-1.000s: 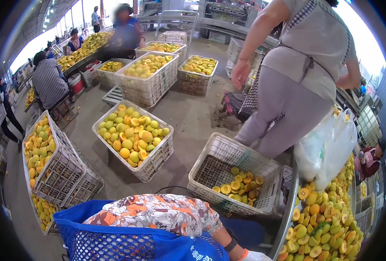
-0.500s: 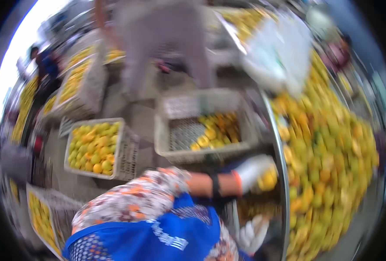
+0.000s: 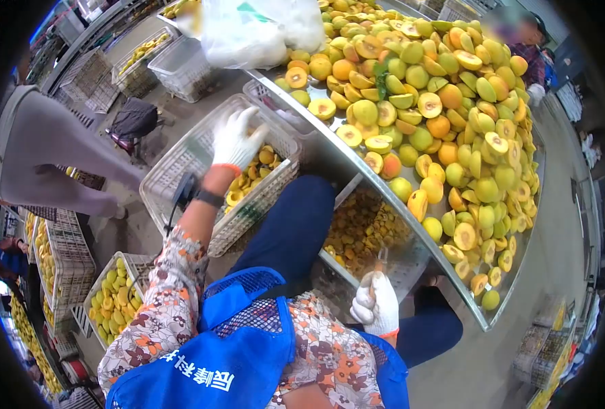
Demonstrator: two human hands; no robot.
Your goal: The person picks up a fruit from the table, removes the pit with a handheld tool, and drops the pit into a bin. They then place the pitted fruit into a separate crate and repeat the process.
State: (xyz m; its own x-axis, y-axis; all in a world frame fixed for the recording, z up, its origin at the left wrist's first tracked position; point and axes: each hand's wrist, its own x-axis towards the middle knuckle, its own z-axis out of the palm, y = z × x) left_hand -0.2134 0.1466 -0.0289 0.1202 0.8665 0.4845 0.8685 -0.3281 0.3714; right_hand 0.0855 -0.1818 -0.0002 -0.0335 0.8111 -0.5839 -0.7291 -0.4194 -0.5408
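Note:
My left hand (image 3: 238, 140), in a white knitted glove, is over a pale plastic crate (image 3: 173, 153) with its fingers apart and no fruit visible in it. Below it, yellow fruit halves (image 3: 251, 178), which look like peaches, lie at one end of the crate. In a white glove, my right hand (image 3: 377, 303) is closed round a small pitting tool (image 3: 380, 262) with a brown handle and a metal tip pointing away from me. Near that tip, under the table edge, a bin holds brownish fruit scraps (image 3: 360, 228).
A metal-edged table (image 3: 446, 262) to the right bears a big heap of halved peaches (image 3: 446, 102). A white plastic bag (image 3: 261, 31) sits at its far corner. Full fruit crates (image 3: 115, 300) stand at left. A person in grey trousers (image 3: 57, 153) is close by; another stands beyond the table.
My view has turned towards the table. My left hand, which held a yellow fruit by the table edge, is now over the crate and has let go. My right hand shows more clearly.

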